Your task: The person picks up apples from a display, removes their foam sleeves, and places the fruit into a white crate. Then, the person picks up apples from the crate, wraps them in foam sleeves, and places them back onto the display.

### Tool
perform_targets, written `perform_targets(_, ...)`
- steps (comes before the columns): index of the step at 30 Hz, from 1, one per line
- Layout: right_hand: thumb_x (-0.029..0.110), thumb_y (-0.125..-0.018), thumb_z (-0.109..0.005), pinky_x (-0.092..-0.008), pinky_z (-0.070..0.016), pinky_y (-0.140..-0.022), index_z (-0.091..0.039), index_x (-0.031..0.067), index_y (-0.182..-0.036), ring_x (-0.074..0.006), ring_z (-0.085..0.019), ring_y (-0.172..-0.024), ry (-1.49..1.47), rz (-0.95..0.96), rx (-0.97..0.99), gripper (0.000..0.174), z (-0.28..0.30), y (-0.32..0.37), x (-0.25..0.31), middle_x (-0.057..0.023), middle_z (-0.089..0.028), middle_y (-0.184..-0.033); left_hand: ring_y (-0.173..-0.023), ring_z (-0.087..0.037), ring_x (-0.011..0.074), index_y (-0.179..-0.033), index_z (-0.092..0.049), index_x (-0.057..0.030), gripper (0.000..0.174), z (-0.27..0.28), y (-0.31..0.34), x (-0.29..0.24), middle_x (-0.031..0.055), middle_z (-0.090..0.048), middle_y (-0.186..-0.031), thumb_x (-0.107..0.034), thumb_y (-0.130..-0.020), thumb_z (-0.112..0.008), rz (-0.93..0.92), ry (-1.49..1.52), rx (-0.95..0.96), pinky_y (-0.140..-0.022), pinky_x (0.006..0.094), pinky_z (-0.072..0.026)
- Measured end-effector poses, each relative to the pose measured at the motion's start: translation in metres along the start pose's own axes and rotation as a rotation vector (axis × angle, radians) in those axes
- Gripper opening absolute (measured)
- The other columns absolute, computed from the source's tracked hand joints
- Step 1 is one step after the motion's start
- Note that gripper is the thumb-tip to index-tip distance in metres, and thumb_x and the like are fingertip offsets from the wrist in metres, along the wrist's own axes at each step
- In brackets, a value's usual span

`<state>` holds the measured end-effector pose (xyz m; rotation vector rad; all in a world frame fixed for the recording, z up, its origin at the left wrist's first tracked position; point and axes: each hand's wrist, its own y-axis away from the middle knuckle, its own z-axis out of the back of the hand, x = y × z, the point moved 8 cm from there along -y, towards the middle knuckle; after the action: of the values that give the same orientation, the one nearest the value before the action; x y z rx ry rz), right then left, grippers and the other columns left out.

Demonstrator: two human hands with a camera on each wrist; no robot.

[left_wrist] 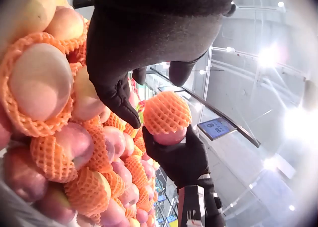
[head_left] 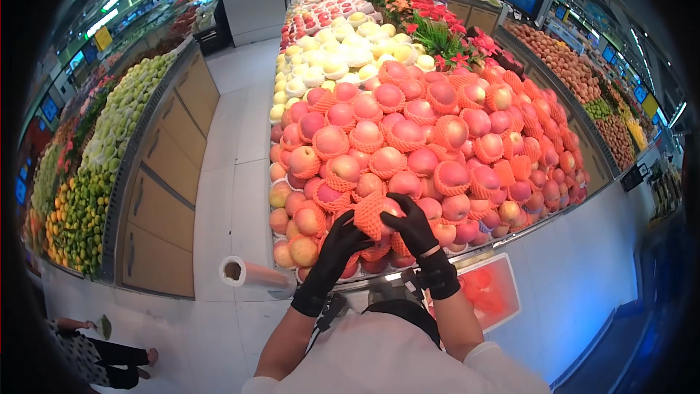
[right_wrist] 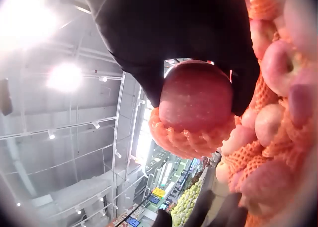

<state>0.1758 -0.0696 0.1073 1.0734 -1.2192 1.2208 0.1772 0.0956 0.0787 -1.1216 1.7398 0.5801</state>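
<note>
The right hand point(head_left: 412, 228), in a black glove, grips a red apple point(right_wrist: 196, 98) between thumb and fingers. An orange foam net point(head_left: 369, 216) covers the part of the apple facing the left hand; bare red skin shows on the right hand's side. In the left wrist view the netted apple point(left_wrist: 167, 115) sits in the right hand point(left_wrist: 181, 160). The black-gloved left hand point(head_left: 344, 242) is beside the net, its fingers bent with a gap between them and the apple in its wrist view. Under both hands lie piled apples point(head_left: 386, 162), many in orange nets.
Pale yellow fruit point(head_left: 354, 47) and red flowers point(head_left: 437, 18) stand behind the apples. A roll of clear bags point(head_left: 255, 273) is at the display's front left corner. A white box point(head_left: 503, 288) with red-orange contents is at the right. Another person point(head_left: 98, 354) is at the lower left.
</note>
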Motion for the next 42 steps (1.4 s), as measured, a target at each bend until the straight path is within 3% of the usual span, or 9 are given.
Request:
perform_targets(2, 0.019, -0.082, -0.075, -0.0331, -0.0443, -0.100, -0.051, -0.0016, -0.131, -0.0204, -0.054, -0.117, 0.012, 0.013, -0.073, 0.058, -0.002, 0.007, -0.023, -0.0123, -0.057, -0.124, -0.109, -0.061, 0.0211, -0.139, -0.041, -0.0023, 0.044, -0.002, -0.002, 0.007, 0.0121, -0.059, -0.123, -0.014, -0.099, -0.053, 0.019, -0.100, 0.020, -0.092, 0.0325, -0.0528)
perform_targets(7, 0.016, -0.080, -0.078, -0.0345, -0.0445, -0.101, -0.046, -0.0004, -0.136, -0.0205, -0.054, -0.118, 0.041, 0.001, -0.069, 0.066, -0.005, 0.018, -0.026, -0.0129, -0.054, -0.128, -0.108, -0.059, 0.0163, -0.142, -0.037, 0.0007, 0.051, 0.005, 0.002, 0.030, 0.0101, -0.057, -0.123, -0.015, -0.098, -0.057, 0.226, 0.115, -0.008, -0.088, 0.0289, -0.0527)
perform_targets(13, 0.016, -0.074, -0.083, -0.0373, -0.0430, -0.104, -0.037, 0.0002, -0.143, -0.0239, -0.049, -0.125, 0.083, 0.025, 0.054, 0.085, -0.014, 0.029, -0.020, -0.0163, -0.046, -0.139, -0.111, -0.059, 0.0174, -0.140, -0.041, -0.0003, 0.047, 0.009, 0.006, 0.026, 0.0114, -0.056, -0.128, -0.018, -0.098, -0.055, 0.256, 0.221, 0.010, -0.089, 0.0292, -0.0525)
perform_targets(15, 0.024, -0.072, -0.085, -0.0398, -0.0415, -0.106, -0.035, -0.0019, -0.143, -0.0272, -0.047, -0.129, 0.225, 0.099, 0.051, 0.091, -0.020, 0.031, -0.013, -0.0187, -0.047, -0.138, -0.109, -0.059, 0.0159, -0.139, -0.042, -0.0003, 0.048, 0.006, 0.009, 0.014, 0.0101, -0.056, -0.126, -0.019, -0.097, -0.057, 0.144, 0.008, 0.026, -0.088, 0.0277, -0.0516)
perform_targets(19, 0.027, -0.071, -0.086, -0.0408, -0.0402, -0.107, -0.036, -0.0043, -0.142, -0.0298, -0.046, -0.130, 0.317, 0.133, 0.071, 0.092, -0.037, 0.038, -0.014, -0.0209, -0.046, -0.139, -0.105, -0.059, 0.0130, -0.137, -0.043, 0.0000, 0.049, 0.014, 0.015, 0.014, 0.0076, -0.057, -0.123, -0.018, -0.095, -0.060, 0.074, -0.225, 0.003, -0.086, 0.0254, -0.0499)
perform_targets(28, 0.027, -0.067, -0.088, -0.0408, -0.0394, -0.107, -0.037, -0.0058, -0.141, -0.0303, -0.046, -0.130, 0.171, 0.045, 0.103, 0.096, -0.066, 0.042, -0.009, -0.0219, -0.046, -0.138, -0.102, -0.060, 0.0142, -0.135, -0.047, -0.0025, 0.046, 0.047, 0.029, 0.036, 0.0071, -0.058, -0.120, -0.022, -0.095, -0.060, 0.245, -0.018, -0.008, -0.083, 0.0289, -0.0534)
perform_targets(34, 0.025, -0.067, -0.089, -0.0416, -0.0417, -0.105, -0.038, -0.0031, -0.139, -0.0294, -0.049, -0.126, 0.284, 0.133, -0.065, 0.093, -0.078, 0.055, -0.015, -0.0196, -0.049, -0.134, -0.105, -0.061, 0.0167, -0.137, -0.046, -0.0030, 0.044, 0.061, 0.042, 0.036, 0.0086, -0.059, -0.121, -0.023, -0.098, -0.055, 0.286, 0.119, -0.051, -0.085, 0.0305, -0.0541)
perform_targets(36, 0.025, -0.066, -0.089, -0.0408, -0.0426, -0.104, -0.040, -0.0021, -0.137, -0.0286, -0.050, -0.123, 0.241, 0.138, -0.074, 0.091, -0.079, 0.055, -0.016, -0.0185, -0.050, -0.132, -0.106, -0.061, 0.0173, -0.136, -0.046, -0.0031, 0.042, 0.080, 0.037, 0.057, 0.0092, -0.059, -0.121, -0.022, -0.099, -0.053, 0.140, -0.096, 0.007, -0.087, 0.0317, -0.0542)
perform_targets(42, 0.023, -0.067, -0.090, -0.0379, -0.0439, -0.102, -0.043, -0.0003, -0.135, -0.0245, -0.052, -0.120, 0.176, 0.130, -0.085, 0.086, -0.079, 0.057, -0.008, -0.0150, -0.051, -0.130, -0.118, -0.054, 0.0203, -0.141, -0.041, -0.0025, 0.044, 0.067, 0.036, 0.034, 0.0110, -0.049, -0.133, -0.019, -0.101, -0.052, 0.155, 0.319, -0.031, -0.093, 0.0331, -0.0536)
